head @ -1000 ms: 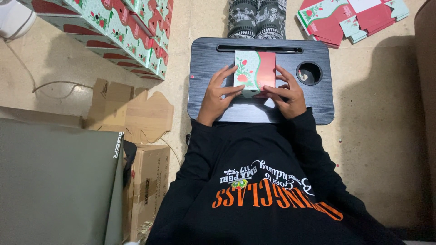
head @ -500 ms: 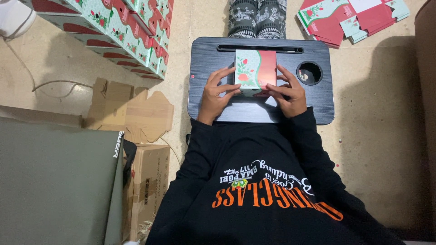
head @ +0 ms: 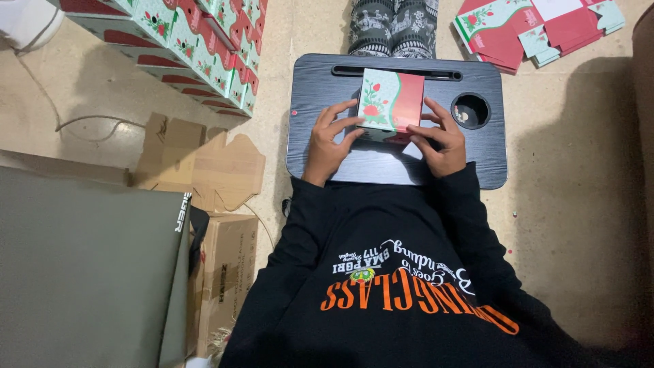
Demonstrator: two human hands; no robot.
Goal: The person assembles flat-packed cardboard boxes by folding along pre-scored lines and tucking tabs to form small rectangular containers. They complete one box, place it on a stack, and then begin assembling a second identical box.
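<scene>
Small carton (head: 390,102) in mint green and red with a printed flower, held upright on the black lap counter (head: 327,88), between both hands and just this side of the long slot near the far edge. Left hand (head: 325,142) pressed against the green side, fingers spread and closed on it; right hand (head: 441,140) likewise clamped on the red side and lower corner. Likely trouble: too hard a squeeze buckling the thin card walls, or a flap at the near, lower end popping loose for lack of a firm tuck. Round cup hole (head: 470,110) just right of the carton. Rows of finished green-and-red boxes (head: 197,48) stacked on the floor, upper left; flat unfolded blanks (head: 538,31) of the same colours, upper right. Torn brown cardboard (head: 197,163) lower left.
</scene>
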